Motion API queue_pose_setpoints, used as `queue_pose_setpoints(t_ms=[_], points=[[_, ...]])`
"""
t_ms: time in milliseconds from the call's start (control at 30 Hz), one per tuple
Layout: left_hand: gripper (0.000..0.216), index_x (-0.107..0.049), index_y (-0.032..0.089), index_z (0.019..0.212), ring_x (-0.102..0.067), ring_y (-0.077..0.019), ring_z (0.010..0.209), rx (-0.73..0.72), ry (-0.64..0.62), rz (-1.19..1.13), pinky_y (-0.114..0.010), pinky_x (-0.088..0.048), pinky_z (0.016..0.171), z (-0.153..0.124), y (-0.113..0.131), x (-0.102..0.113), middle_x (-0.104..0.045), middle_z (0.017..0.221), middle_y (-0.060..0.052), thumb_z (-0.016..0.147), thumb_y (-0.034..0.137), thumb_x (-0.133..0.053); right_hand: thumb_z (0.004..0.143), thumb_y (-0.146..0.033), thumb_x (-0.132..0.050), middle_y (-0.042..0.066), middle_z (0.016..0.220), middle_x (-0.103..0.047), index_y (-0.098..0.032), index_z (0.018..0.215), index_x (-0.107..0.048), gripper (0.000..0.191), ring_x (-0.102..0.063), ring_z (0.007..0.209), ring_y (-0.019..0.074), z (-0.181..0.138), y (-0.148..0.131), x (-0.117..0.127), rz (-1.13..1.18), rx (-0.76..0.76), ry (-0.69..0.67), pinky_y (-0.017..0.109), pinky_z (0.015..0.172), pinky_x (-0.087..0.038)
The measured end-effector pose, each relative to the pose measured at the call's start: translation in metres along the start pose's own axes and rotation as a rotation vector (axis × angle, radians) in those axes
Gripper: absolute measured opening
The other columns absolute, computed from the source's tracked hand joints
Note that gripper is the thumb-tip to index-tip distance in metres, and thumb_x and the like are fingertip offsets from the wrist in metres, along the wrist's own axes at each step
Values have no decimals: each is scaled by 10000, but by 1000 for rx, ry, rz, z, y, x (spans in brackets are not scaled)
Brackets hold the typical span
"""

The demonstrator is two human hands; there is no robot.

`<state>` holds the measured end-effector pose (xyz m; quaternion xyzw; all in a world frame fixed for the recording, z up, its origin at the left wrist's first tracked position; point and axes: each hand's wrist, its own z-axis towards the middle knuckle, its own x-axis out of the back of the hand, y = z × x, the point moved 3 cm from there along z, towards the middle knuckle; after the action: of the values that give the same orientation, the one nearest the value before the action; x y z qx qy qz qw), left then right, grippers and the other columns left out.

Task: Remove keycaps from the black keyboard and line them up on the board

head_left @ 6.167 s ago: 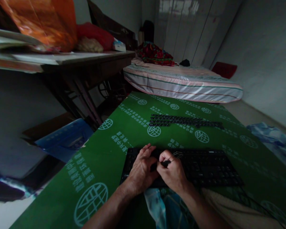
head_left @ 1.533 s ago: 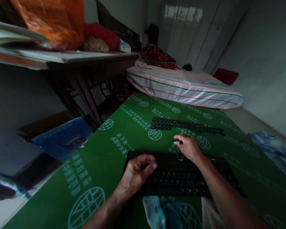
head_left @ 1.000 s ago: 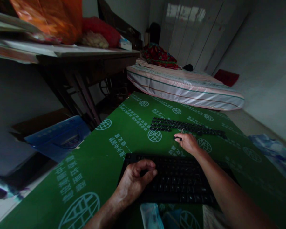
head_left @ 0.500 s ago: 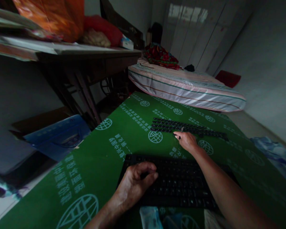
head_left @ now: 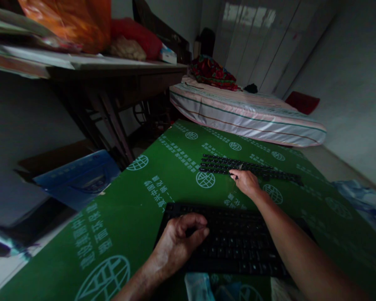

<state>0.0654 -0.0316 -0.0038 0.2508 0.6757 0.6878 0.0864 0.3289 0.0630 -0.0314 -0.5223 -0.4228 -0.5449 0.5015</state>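
Note:
My left hand (head_left: 180, 240) rests over the left end of a black keyboard (head_left: 228, 266), its fingers curled and thumb close to the index finger; whatever may be between them is hidden. Farther out, my right hand (head_left: 247, 182) pinches a small black keycap (head_left: 234, 176) at the near edge of the laid-out keycaps (head_left: 217, 164). Those loose black keycaps lie in several long rows on the green tabletop (head_left: 172, 175). My right forearm crosses above the keyboard and covers part of its right side.
A light blue packet (head_left: 199, 286) lies at the near edge below the keyboard. To the left are a dark desk (head_left: 144, 79) with bags on it and a blue bag (head_left: 81, 179) low down. A bed (head_left: 244, 113) stands beyond the green table.
My right hand has shifted very slightly, bringing the keycap against the end of the nearest row. My left hand stays in place on the keyboard.

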Motion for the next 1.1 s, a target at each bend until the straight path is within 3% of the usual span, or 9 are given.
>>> queue_pose_setpoints(t_ms=[1100], points=[[140, -646, 165, 759, -566, -129, 648, 5, -6, 26, -218, -464, 628, 0, -1, 0, -642, 692, 4, 730, 297, -608, 858, -309, -478, 42, 988, -706, -319, 1174, -584, 334, -662, 876, 196, 4, -3, 0, -5, -2, 10, 282, 742, -494]])
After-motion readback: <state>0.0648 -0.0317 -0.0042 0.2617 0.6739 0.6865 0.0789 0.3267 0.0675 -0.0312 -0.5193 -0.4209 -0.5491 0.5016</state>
